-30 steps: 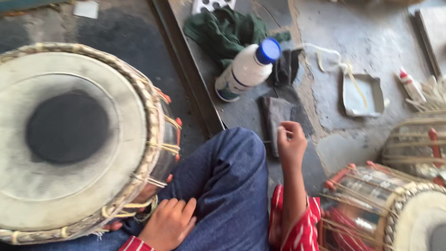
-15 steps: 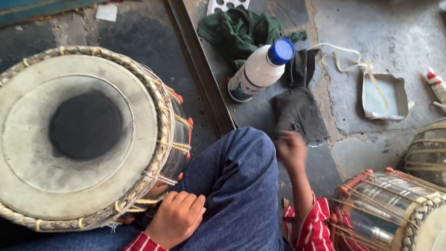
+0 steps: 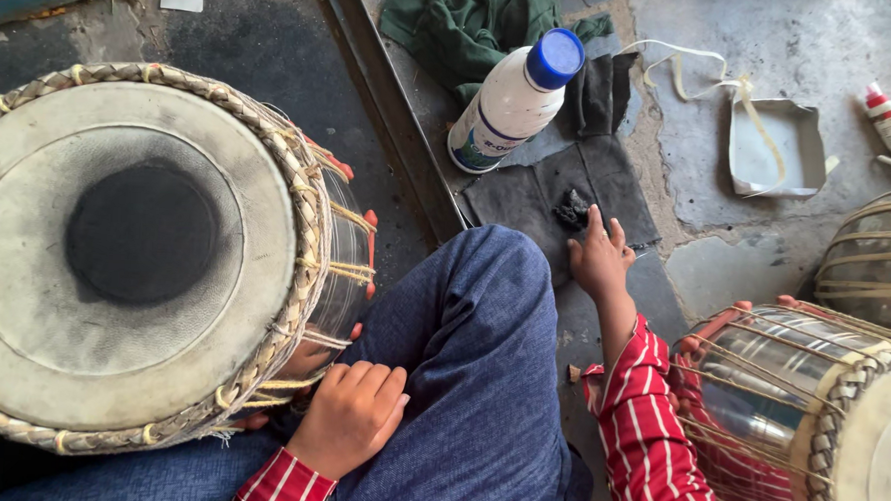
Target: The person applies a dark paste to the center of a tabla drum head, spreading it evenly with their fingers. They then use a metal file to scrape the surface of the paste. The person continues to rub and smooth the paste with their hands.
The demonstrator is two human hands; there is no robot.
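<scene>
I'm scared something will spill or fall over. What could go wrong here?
The white bottle stands tilted on cloth just beyond the right hand, which reaches for a black lump on the dark cloth. A bump might tip it. The big drum leans on the knee, steadied only by the left hand; it could roll. The lump may also smudge fingers black.

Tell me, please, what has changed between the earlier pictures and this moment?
The right hand moved forward, off the knee side and onto the dark cloth, where its fingers now touch a small black lump. Whether it grips the lump cannot be told. The left hand stayed resting by the large drum. The white bottle stayed lying on the floor.
</scene>
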